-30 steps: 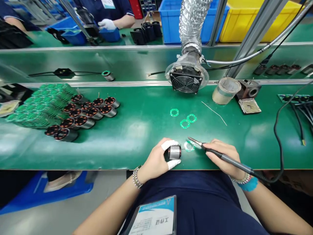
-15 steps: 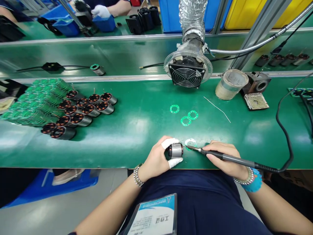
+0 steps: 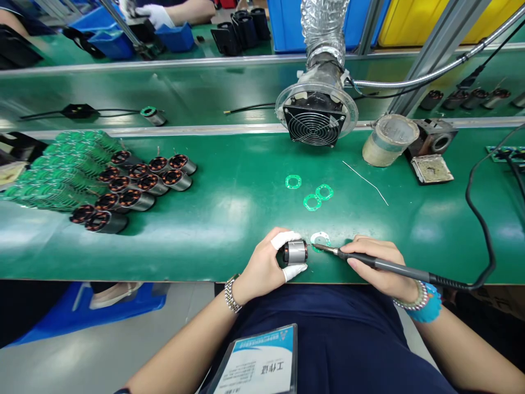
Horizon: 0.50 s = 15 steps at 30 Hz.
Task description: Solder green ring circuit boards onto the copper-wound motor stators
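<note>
My left hand (image 3: 268, 262), with white finger cots on thumb and forefinger, grips a silver motor stator (image 3: 296, 253) lying on its side near the bench's front edge. A soldering iron (image 3: 394, 266) is held like a pen in my right hand (image 3: 381, 265). Its tip points left, over a ring-shaped circuit board (image 3: 320, 238) and close to the stator's right end. Whether the tip touches a wire there is too small to tell. Farther back on the green bench lie three more ring boards, one of them a green ring (image 3: 293, 181) set apart from the other two.
Several stators (image 3: 137, 200) stand at left beside stacked green boards (image 3: 61, 169). A fume fan (image 3: 315, 126) hangs at the back. Right of it are a tub (image 3: 389, 140), an iron stand (image 3: 435, 139) with a sponge, and a solder wire (image 3: 365, 182). A co-worker's gloved hand (image 3: 158, 16) shows beyond.
My hands, the stator and the soldering iron stay practically still. On the back ledge, the cable and the small stator have shifted slightly left. The co-worker's gloved hand has moved a little left.
</note>
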{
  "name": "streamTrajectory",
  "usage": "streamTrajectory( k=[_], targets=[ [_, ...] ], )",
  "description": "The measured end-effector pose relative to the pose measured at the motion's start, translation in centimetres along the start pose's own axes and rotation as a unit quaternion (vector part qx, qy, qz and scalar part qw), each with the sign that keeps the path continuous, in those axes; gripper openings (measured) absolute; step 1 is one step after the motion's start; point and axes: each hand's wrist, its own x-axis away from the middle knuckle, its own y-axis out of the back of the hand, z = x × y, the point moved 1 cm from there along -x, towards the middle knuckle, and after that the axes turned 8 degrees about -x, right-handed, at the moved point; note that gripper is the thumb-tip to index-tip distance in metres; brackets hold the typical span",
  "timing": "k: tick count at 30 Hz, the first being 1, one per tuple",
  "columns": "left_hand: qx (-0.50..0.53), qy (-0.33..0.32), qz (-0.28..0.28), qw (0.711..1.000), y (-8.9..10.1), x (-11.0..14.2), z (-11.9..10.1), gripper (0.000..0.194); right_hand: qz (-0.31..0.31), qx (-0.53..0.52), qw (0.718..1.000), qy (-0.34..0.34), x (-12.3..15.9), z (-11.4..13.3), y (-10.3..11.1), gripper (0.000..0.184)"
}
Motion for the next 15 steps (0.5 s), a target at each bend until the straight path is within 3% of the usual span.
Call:
streamTrajectory(
  k=[15],
  targets=[
    [0.003, 0.003, -0.001, 1.000, -0.14, 0.04, 0.15, 0.043, -0.049, -0.020, 0.999, -0.006, 0.26, -0.12, 0.40, 0.014]
  ],
)
